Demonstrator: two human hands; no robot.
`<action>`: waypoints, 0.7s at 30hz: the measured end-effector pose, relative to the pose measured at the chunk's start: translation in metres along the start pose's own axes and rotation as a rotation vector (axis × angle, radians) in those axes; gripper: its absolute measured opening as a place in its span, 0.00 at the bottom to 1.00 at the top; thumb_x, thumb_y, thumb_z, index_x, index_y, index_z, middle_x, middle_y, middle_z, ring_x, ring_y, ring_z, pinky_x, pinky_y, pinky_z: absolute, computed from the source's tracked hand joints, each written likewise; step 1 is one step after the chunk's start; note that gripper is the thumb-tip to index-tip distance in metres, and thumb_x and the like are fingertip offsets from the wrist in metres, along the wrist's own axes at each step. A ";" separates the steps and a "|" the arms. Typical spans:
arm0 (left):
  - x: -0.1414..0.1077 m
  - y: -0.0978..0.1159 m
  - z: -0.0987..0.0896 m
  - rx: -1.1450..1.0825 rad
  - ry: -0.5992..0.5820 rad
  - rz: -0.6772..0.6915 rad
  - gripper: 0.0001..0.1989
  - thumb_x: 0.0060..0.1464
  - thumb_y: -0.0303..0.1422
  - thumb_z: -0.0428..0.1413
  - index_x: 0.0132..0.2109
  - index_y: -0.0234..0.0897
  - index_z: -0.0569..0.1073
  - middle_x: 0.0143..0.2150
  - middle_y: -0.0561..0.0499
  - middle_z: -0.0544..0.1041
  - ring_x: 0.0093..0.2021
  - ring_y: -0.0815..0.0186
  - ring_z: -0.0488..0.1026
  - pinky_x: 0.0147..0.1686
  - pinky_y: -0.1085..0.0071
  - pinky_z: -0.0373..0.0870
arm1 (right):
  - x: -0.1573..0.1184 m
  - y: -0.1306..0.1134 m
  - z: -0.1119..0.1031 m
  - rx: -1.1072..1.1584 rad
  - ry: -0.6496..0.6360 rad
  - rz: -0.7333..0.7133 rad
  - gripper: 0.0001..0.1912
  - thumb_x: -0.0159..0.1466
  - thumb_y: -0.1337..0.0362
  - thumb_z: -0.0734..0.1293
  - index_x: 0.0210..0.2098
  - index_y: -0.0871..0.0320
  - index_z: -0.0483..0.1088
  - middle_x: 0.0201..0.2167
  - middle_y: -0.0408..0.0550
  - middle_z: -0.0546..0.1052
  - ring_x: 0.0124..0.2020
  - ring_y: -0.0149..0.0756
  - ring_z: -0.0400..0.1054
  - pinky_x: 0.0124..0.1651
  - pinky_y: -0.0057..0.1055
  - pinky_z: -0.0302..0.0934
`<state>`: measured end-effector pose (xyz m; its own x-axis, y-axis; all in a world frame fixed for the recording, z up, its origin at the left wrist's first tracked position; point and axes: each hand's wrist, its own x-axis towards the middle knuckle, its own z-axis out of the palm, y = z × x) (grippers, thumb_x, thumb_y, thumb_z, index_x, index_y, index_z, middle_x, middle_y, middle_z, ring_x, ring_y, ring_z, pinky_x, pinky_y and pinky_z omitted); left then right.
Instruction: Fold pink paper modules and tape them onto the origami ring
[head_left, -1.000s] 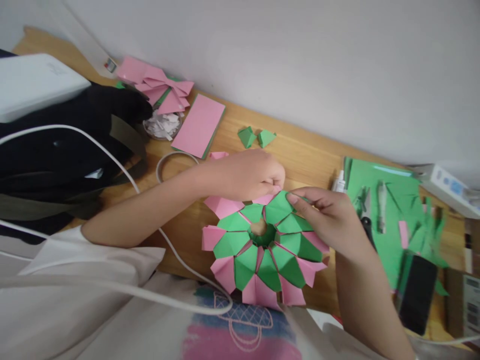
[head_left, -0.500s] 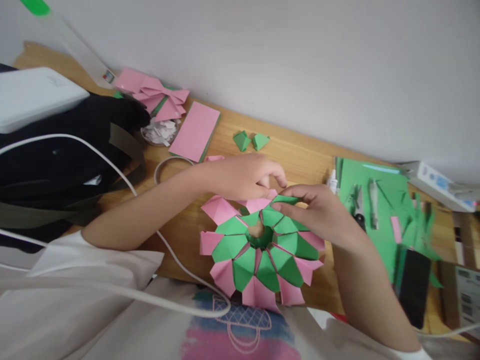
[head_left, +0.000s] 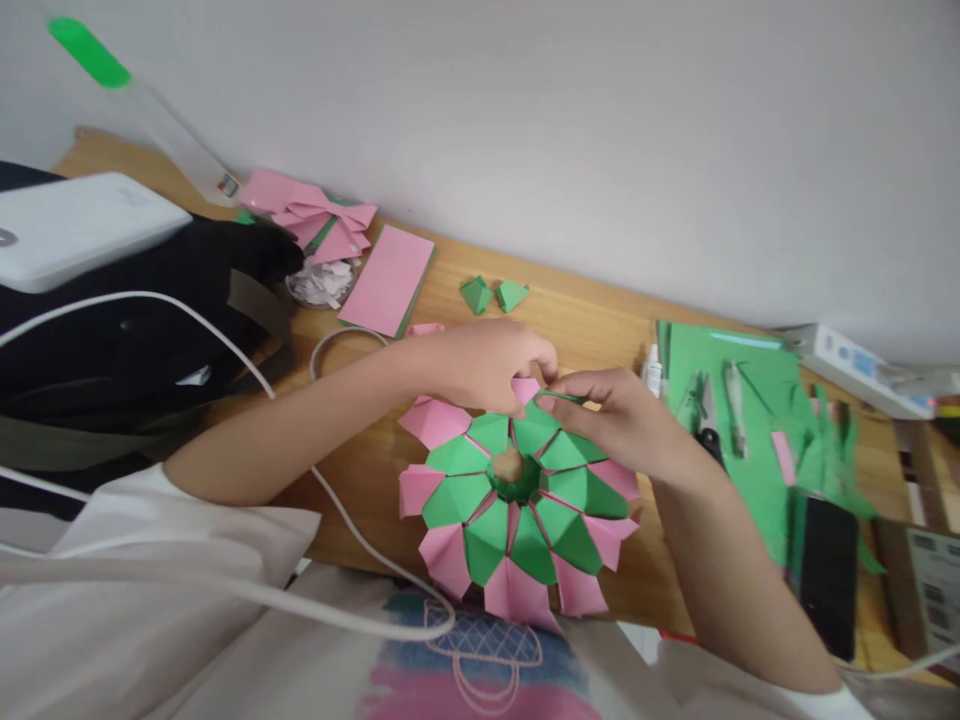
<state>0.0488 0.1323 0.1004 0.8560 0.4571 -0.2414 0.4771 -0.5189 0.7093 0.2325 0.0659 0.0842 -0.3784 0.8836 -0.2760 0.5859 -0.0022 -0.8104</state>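
A folded-paper ring (head_left: 490,517), green inside with pink flaps (head_left: 517,590) around its outer edge, lies on the wooden table close to my body. Its round middle hole shows the tabletop. At the far edge of the ring, my left hand (head_left: 499,365) pinches a pink flap, its fingertips partly hidden behind the paper. Just right of it, my right hand (head_left: 619,412) grips a green fold of the same ring between thumb and fingers. Both hands nearly meet there.
Two small green folded pieces (head_left: 495,294) lie beyond the ring. Left are a pink card stack (head_left: 390,280), paper scraps (head_left: 322,282) and a black bag (head_left: 150,350). Right are green sheets (head_left: 750,345), scissors (head_left: 708,415), a glue bottle (head_left: 652,370) and a phone (head_left: 825,570). A white cable (head_left: 360,530) crosses the front.
My left fingers have curled in and now grip the pink flap. The green fold in my right hand has tipped up so its edge shows. The view has shifted slightly.
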 end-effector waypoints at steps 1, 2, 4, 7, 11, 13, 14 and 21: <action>0.001 0.002 0.001 0.023 0.008 0.012 0.15 0.43 0.22 0.54 0.40 0.35 0.74 0.29 0.55 0.77 0.24 0.71 0.68 0.24 0.74 0.58 | 0.001 0.000 0.000 -0.007 0.008 -0.007 0.11 0.61 0.59 0.64 0.30 0.57 0.76 0.25 0.40 0.75 0.27 0.31 0.67 0.32 0.28 0.59; 0.002 0.003 0.002 0.048 0.015 0.022 0.13 0.42 0.22 0.53 0.37 0.35 0.73 0.28 0.55 0.75 0.24 0.71 0.67 0.23 0.74 0.56 | 0.002 0.000 0.000 -0.014 0.020 -0.015 0.10 0.60 0.60 0.65 0.30 0.57 0.76 0.27 0.40 0.76 0.29 0.31 0.67 0.33 0.28 0.60; 0.005 0.003 0.003 0.086 0.026 0.026 0.09 0.41 0.21 0.53 0.33 0.34 0.71 0.25 0.54 0.73 0.22 0.71 0.66 0.21 0.73 0.54 | 0.004 0.000 0.001 -0.028 0.032 -0.031 0.08 0.59 0.62 0.66 0.31 0.58 0.76 0.29 0.41 0.76 0.31 0.31 0.67 0.36 0.28 0.59; 0.008 -0.003 0.005 0.039 0.001 -0.010 0.10 0.41 0.22 0.54 0.35 0.34 0.71 0.25 0.54 0.74 0.23 0.70 0.67 0.22 0.74 0.56 | 0.008 0.000 0.000 -0.046 0.000 -0.049 0.09 0.59 0.61 0.65 0.28 0.59 0.75 0.25 0.41 0.74 0.27 0.29 0.63 0.32 0.27 0.56; -0.002 -0.014 0.004 -0.209 -0.016 -0.097 0.27 0.48 0.30 0.56 0.57 0.36 0.66 0.40 0.50 0.79 0.38 0.66 0.76 0.34 0.74 0.68 | 0.009 0.002 -0.003 -0.050 -0.015 -0.047 0.15 0.61 0.58 0.62 0.25 0.60 0.73 0.19 0.39 0.67 0.21 0.25 0.54 0.26 0.26 0.50; -0.015 -0.016 0.003 -0.229 0.067 -0.170 0.28 0.50 0.36 0.57 0.59 0.39 0.65 0.49 0.49 0.77 0.46 0.63 0.75 0.40 0.72 0.69 | 0.007 0.005 -0.004 -0.037 -0.018 -0.031 0.16 0.62 0.57 0.62 0.25 0.60 0.72 0.19 0.39 0.66 0.21 0.25 0.53 0.26 0.27 0.49; -0.023 -0.015 0.004 -0.195 0.149 -0.220 0.26 0.50 0.38 0.57 0.57 0.40 0.67 0.52 0.49 0.76 0.48 0.62 0.74 0.43 0.71 0.69 | 0.005 0.006 -0.004 -0.028 -0.017 -0.020 0.16 0.62 0.57 0.62 0.25 0.60 0.72 0.19 0.39 0.66 0.21 0.25 0.53 0.25 0.27 0.49; -0.051 -0.002 0.036 0.012 0.460 -0.203 0.08 0.52 0.37 0.57 0.36 0.39 0.77 0.39 0.52 0.79 0.43 0.62 0.73 0.46 0.66 0.65 | -0.003 0.012 -0.004 0.086 0.030 0.085 0.15 0.59 0.56 0.64 0.23 0.60 0.70 0.17 0.38 0.62 0.19 0.23 0.50 0.22 0.26 0.45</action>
<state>0.0115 0.0841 0.0867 0.5707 0.8194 -0.0546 0.6293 -0.3937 0.6701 0.2433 0.0650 0.0774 -0.3079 0.8919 -0.3313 0.5511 -0.1166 -0.8262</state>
